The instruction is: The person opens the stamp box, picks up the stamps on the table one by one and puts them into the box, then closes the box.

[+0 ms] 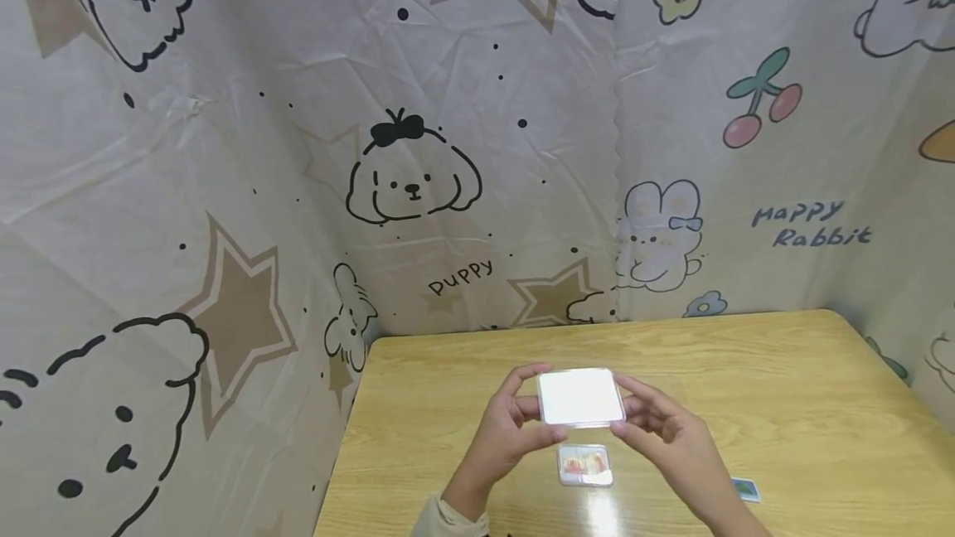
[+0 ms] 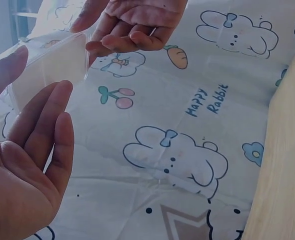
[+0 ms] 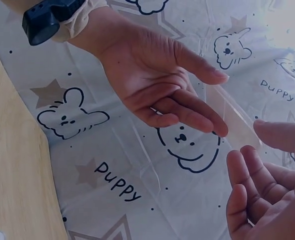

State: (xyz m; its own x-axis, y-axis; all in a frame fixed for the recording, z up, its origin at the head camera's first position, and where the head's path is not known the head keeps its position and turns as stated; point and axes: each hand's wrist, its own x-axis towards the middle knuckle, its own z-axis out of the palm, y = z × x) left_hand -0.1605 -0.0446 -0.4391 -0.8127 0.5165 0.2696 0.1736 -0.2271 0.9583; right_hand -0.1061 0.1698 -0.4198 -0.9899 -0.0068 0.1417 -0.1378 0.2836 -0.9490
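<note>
Closest to the head camera is a cream fabric sleeve cuff (image 1: 451, 519), then the person's left hand (image 1: 501, 437), at about 8 o'clock from the flat, rectangular clear-plastic case (image 1: 580, 398) in the middle. That hand pinches the case's left end, thumb on the near edge, fingers round the back. The case is held up off the light-brown wood-grain table (image 1: 836, 404), its face glaring white. Straight below at 6 o'clock lies a flat, clear, rounded rectangle with a red-and-yellow picture (image 1: 585, 466), probably left central for easy reach. The right hand (image 1: 671, 437), at 4 o'clock, pinches the opposite end; imo edge grips keep the case steady and its face uncovered. Further out, also 4 o'clock, a small blue-and-green rectangular card (image 1: 746, 490) sits beside the right forearm.
</note>
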